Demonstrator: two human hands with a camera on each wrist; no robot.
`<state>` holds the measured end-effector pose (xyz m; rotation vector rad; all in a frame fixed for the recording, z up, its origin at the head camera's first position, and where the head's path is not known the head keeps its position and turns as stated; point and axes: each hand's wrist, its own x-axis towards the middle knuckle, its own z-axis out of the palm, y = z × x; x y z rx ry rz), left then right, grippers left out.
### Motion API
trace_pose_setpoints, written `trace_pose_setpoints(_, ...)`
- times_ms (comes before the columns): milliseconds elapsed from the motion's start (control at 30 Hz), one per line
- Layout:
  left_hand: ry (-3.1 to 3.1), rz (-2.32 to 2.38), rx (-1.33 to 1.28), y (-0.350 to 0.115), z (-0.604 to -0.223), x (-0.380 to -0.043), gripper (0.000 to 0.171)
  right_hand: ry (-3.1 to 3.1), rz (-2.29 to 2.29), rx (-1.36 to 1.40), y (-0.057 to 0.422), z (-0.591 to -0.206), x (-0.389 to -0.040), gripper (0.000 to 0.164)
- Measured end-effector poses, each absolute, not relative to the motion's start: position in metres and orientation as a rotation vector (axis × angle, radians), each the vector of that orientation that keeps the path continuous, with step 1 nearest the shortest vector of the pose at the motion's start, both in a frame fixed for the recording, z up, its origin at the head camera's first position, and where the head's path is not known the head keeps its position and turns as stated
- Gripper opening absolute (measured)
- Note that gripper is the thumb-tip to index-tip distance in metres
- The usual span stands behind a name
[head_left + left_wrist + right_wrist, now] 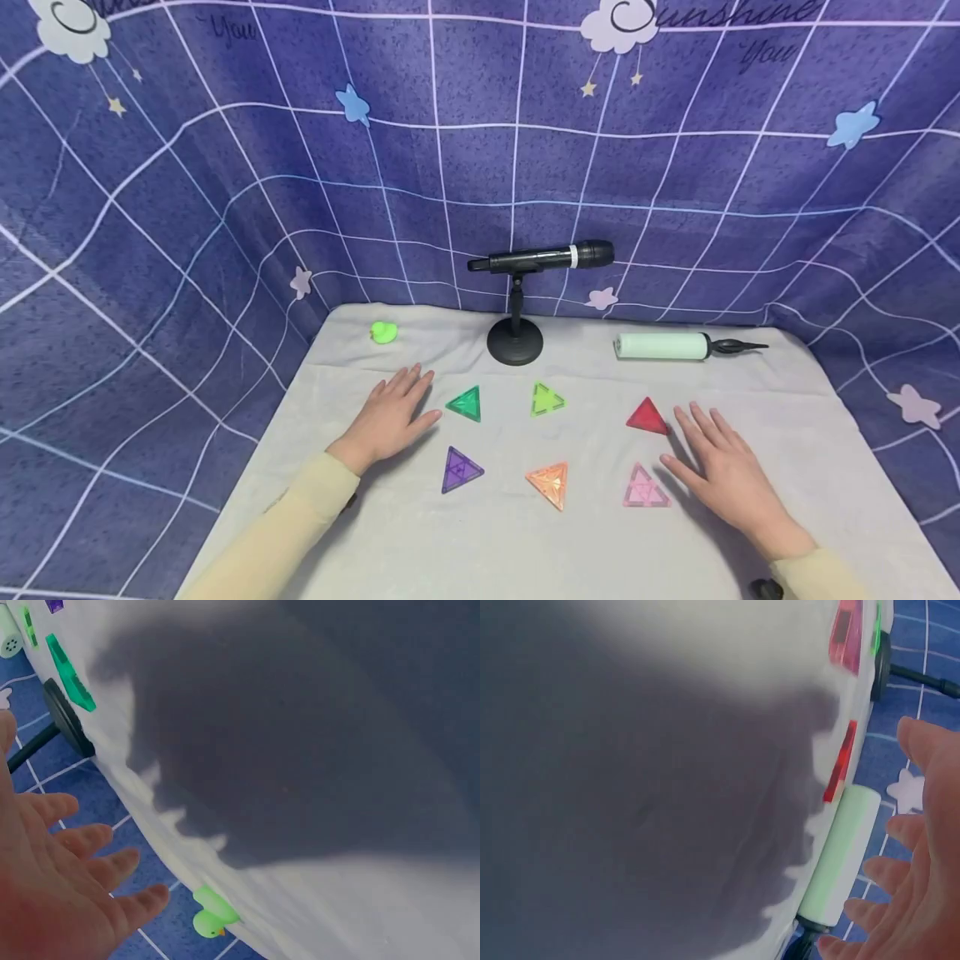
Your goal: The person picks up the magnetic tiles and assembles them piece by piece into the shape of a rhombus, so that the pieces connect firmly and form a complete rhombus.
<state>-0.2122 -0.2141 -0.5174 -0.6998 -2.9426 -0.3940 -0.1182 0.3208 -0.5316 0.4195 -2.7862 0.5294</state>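
Several translucent triangular tiles lie in two rows on the white cloth. The far row has a dark green triangle (467, 404), a lime triangle (547, 400) and a red triangle (648, 417). Nearer are a purple triangle (460, 471), an orange triangle (551, 484) and a pink triangle (645, 487). To the left of the dark green one is my left hand (386, 421), fingers extended and holding nothing. My right hand (723, 471) is at the right, beside the red and pink tiles, its fingers spread and its grasp empty. Both wrist views show each hand's shadow on the cloth.
At the back stands a black microphone (551, 257) on a round-based stand (515, 342). A green toy duck (384, 332) sits at the back left. A pale green hand pump (662, 346) with a black nozzle lies at the back right. A blue patterned curtain (480, 167) surrounds the table.
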Motion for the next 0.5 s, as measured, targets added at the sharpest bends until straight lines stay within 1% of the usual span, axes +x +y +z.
trace_pose_setpoints(267, -2.946, -0.366, -0.749, -0.206, -0.522, -0.215, 0.078, -2.781, 0.537, 0.456, 0.301, -0.532, -0.124, 0.078)
trace_pose_setpoints(500, -2.924, -0.401, -0.783, -0.198, -0.521, -0.213, 0.076, -2.759, 0.523, 0.510, 0.287, -0.533, -0.131, 0.078)
